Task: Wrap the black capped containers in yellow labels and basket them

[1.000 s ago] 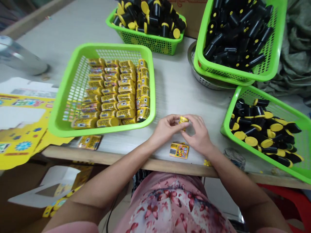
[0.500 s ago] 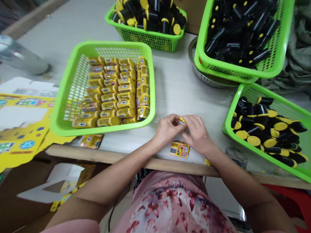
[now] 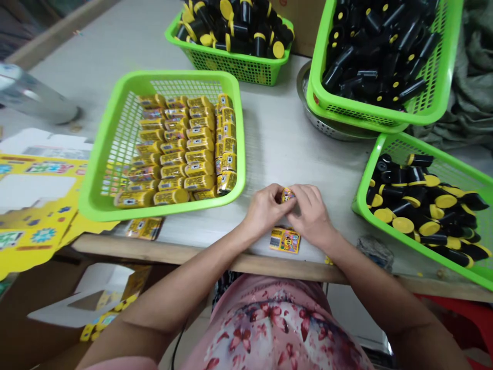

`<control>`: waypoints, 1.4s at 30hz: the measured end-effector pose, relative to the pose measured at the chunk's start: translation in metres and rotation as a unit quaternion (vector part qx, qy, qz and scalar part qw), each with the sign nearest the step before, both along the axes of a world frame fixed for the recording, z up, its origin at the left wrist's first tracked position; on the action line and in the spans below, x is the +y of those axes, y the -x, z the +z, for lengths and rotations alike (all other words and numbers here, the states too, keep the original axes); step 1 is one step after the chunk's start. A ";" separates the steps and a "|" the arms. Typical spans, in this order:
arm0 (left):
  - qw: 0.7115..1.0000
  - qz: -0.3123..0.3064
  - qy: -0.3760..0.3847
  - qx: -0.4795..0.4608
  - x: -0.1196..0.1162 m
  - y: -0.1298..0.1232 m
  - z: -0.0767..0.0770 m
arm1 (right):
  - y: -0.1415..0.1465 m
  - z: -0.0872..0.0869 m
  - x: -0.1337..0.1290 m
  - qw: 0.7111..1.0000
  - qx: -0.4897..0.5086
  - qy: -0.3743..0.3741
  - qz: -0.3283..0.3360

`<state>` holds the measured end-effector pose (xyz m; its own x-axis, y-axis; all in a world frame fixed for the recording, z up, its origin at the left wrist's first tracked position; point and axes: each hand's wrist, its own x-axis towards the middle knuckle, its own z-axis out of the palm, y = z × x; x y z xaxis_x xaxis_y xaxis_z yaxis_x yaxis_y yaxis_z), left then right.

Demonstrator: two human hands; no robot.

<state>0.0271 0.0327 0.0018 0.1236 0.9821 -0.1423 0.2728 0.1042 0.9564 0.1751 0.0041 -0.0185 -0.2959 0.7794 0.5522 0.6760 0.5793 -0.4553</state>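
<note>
My left hand [image 3: 264, 210] and my right hand [image 3: 311, 216] meet above the table near its front edge, fingers closed from both sides on a small yellow printed label [image 3: 287, 195]. Fingers cover most of it, so whether it is wrapped around a canister cannot be made out. Just below my hands lies a stack of yellow printed labels [image 3: 285, 240]. To the left, a green basket [image 3: 241, 154] holds rows of yellow-labelled canisters [image 3: 198, 168].
Black canisters with yellow lids [image 3: 402, 224] fill a green basket [image 3: 360, 198] at right. Behind stand another green basket of lidded canisters [image 3: 239, 61] and one of black canisters [image 3: 370, 113] over a metal colander [image 3: 327, 128]. Yellow printed card sheets [image 3: 42, 221] lie at left.
More of the yellow printed label shows between my fingers, which have shifted slightly around it. My hands stay in nearly the same place; the whole view has tilted a little.
</note>
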 end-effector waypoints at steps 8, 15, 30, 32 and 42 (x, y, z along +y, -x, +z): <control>0.878 -0.144 0.256 -0.377 0.006 0.010 0.012 | -0.007 0.010 0.000 0.972 0.199 0.121 0.012; 0.883 -0.087 0.269 -0.375 0.007 0.006 0.008 | -0.008 0.010 0.002 0.995 0.095 0.005 -0.017; 0.869 -0.070 0.276 -0.405 0.012 0.009 0.007 | -0.016 0.025 0.000 0.992 0.123 0.009 -0.033; 0.871 -0.067 0.272 -0.404 0.011 0.009 0.009 | -0.015 0.022 -0.001 0.992 0.122 0.016 -0.042; 0.933 -0.033 0.168 -0.317 0.005 0.007 0.007 | -0.019 0.020 -0.001 0.998 0.026 0.002 0.065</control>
<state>0.0200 0.0379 0.0092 0.3469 0.8821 -0.3187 -0.3198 0.4307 0.8439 0.1937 0.0027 0.0017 -0.3657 0.7391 0.5657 0.5714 0.6581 -0.4903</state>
